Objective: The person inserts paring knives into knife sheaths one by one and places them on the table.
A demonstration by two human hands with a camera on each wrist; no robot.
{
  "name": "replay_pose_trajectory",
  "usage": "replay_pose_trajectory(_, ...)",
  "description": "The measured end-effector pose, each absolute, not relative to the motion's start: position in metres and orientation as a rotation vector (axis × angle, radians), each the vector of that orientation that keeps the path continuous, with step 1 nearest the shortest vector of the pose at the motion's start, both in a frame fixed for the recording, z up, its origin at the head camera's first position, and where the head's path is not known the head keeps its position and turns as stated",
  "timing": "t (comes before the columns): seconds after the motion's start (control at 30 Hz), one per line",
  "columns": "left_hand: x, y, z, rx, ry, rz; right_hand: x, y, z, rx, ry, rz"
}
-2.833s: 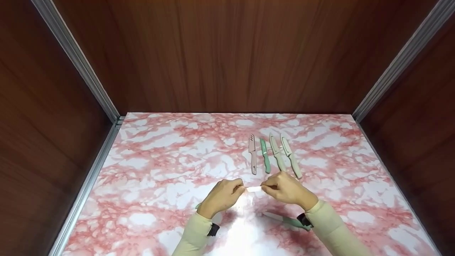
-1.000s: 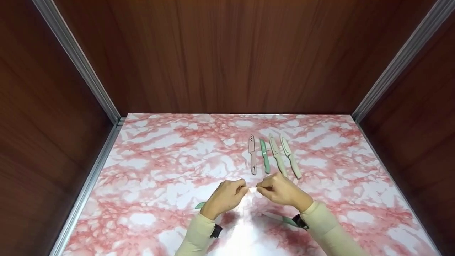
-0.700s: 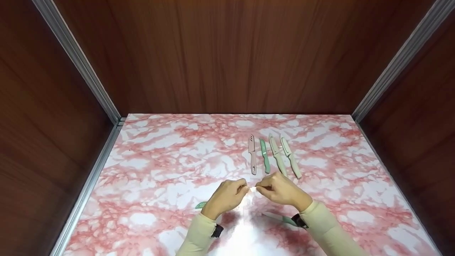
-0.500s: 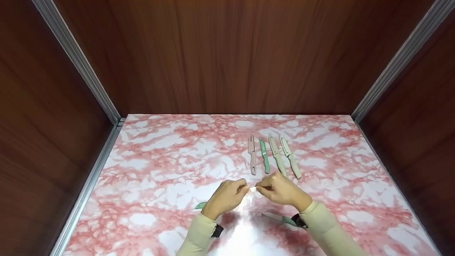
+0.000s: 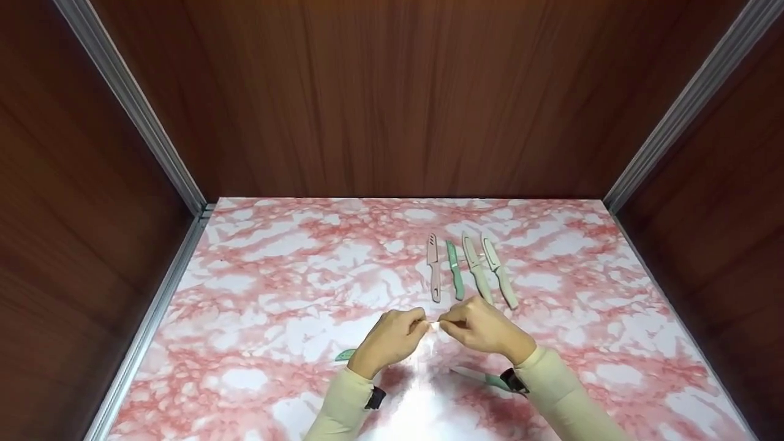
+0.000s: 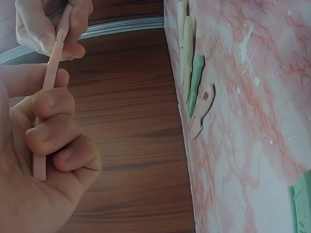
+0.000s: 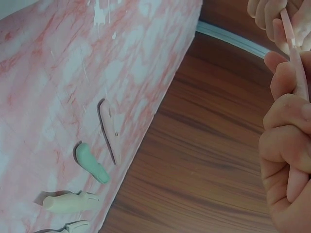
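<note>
Near the table's front half, my left hand (image 5: 392, 338) and right hand (image 5: 484, 327) hold a pink knife between them, fingertips close together. The left fingers curl round its pink blade cover (image 6: 52, 68), seen edge-on in the left wrist view. My right hand grips the pink handle (image 7: 299, 80), which lines up with the cover. In the head view a short bright piece of the knife (image 5: 435, 326) shows between the hands; most of the blade is hidden. Below my right wrist lies a green-handled knife (image 5: 474, 374) with its blade bare. A green blade cover (image 5: 345, 355) lies beside my left wrist.
Beyond my hands lie a pink knife (image 5: 434, 269), a green knife (image 5: 455, 269), a cream knife (image 5: 474, 263) and another cream knife (image 5: 499, 269) in a row, blades covered. Dark wood panels (image 5: 392, 98) enclose the marbled table (image 5: 275, 275) at back and sides.
Since the earliest frame my right hand has moved left towards the left hand, and the visible stretch of the pink knife between them has shortened. In the last second the hands barely move.
</note>
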State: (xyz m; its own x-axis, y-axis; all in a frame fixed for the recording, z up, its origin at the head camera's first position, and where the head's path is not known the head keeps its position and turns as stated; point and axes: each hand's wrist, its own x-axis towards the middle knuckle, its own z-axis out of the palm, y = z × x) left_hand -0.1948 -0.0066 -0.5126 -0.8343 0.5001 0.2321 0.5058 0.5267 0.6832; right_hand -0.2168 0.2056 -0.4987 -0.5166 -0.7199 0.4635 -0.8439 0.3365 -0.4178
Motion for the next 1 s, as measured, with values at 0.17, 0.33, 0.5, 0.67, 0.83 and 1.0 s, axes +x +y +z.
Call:
replay_pose_trajectory(0.17, -0.1948, -0.0059, -0.5125, -0.909, -2.736, -1.220, -0.2166, 0.2050, -0.4999, 1.426, -2.406, 0.928)
replay_pose_trajectory(0.33, -0.1948, -0.0061, -0.5120, -0.901, -2.736, -1.230, -0.2173, 0.2050, -0.4989, 1.414, -2.437, 0.934)
replay_pose_trajectory(0.5, -0.1954, -0.0062, -0.5117, -0.892, -2.734, -1.250, -0.2180, 0.2044, -0.4981, 1.415, -2.442, 0.937)
replay_pose_trajectory(0.67, -0.1955, -0.0059, -0.5110, -0.889, -2.735, -1.254, -0.2182, 0.2042, -0.4976, 1.421, -2.428, 0.937)
replay_pose_trajectory(0.83, -0.1955, -0.0054, -0.5099, -0.887, -2.749, -1.243, -0.2178, 0.2034, -0.4969, 1.414, -2.436, 0.919)
replay_pose_trajectory(1.0, -0.1951, -0.0037, -0.5114, -0.900, -2.734, -1.245, -0.2168, 0.2007, -0.4984, 1.411, -2.422, 0.914)
